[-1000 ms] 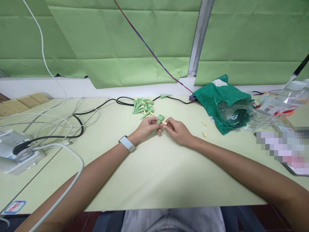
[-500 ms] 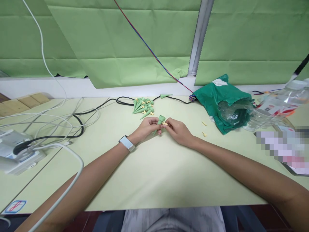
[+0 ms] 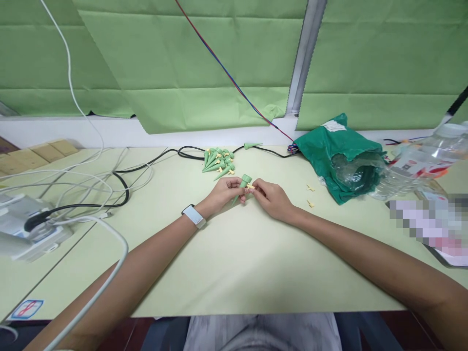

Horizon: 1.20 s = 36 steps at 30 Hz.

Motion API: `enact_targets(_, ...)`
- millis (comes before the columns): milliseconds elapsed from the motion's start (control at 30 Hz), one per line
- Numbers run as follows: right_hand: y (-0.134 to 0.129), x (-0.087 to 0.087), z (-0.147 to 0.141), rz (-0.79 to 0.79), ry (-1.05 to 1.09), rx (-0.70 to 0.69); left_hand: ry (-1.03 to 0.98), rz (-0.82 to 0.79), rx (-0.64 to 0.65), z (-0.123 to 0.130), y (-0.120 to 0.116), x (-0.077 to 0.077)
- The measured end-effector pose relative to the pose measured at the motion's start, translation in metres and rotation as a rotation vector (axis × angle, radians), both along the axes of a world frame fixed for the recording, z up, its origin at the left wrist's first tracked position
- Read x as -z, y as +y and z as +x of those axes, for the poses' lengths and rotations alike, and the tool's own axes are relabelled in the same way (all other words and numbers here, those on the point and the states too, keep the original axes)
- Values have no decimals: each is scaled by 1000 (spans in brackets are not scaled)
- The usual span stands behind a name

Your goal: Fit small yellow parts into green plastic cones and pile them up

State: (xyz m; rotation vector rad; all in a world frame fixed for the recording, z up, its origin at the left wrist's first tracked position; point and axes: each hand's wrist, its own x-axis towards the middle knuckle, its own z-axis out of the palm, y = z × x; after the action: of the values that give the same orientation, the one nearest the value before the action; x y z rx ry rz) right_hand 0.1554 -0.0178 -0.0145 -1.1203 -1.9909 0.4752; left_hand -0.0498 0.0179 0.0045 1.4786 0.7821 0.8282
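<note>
My left hand (image 3: 227, 191) is closed round a green cone-shaped spike (image 3: 245, 180), its wide end up and its tip pointing down to the left. Pinched in the fingers of my right hand (image 3: 268, 196) is a small yellow piece (image 3: 250, 186), which sits against the side of the spike. Behind my left hand lies a pile of green spikes (image 3: 215, 162) with yellow pieces on them. One more green spike (image 3: 252, 145) rests farther back on a black cable. Two loose yellow pieces (image 3: 310, 204) lie to the right of my right hand.
A torn green bag (image 3: 325, 146) and a clear plastic bottle (image 3: 413, 163) stand at the right, near a blurred flat object (image 3: 427, 234). White and black cables, a power strip (image 3: 22, 229) and cardboard boxes (image 3: 47, 152) are at the left.
The whole view has shifted slightly. Both hands keep their grip at the spike, with hardly any movement between them.
</note>
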Motion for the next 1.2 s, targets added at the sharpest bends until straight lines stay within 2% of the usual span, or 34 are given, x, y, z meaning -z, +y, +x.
enact_targets(67, 1, 1, 1, -25, 32, -40, 10, 10, 9, -1, 0, 1)
enact_targets(233, 6, 2, 2, -268, 162, -132, 13, 25, 10, -1, 0, 2)
enact_targets(300, 7, 3, 1, -284, 195, -118, 13, 19, -2, 0, 0, 1)
enact_targets(400, 8, 4, 0, -219, 265, -88, 10, 14, -20, 2, -2, -2)
enact_targets(500, 7, 4, 0, -208, 293, -114, 7, 15, -5, 1, -3, -2)
enact_targets(833, 13, 0, 3, -534, 389, -296, 31, 41, 5, 1, -4, -3)
enact_targets(900, 11, -1, 2, -469, 332, -248, 22, 33, 1, 1, -4, -3)
enact_targets(1067, -2, 0, -2, -16, -16, -23, 2, 28, 15, 0, -3, -3)
enact_targets(1200, -5, 5, -2, 118, -59, 52, 14, 33, 20, -2, -1, 0)
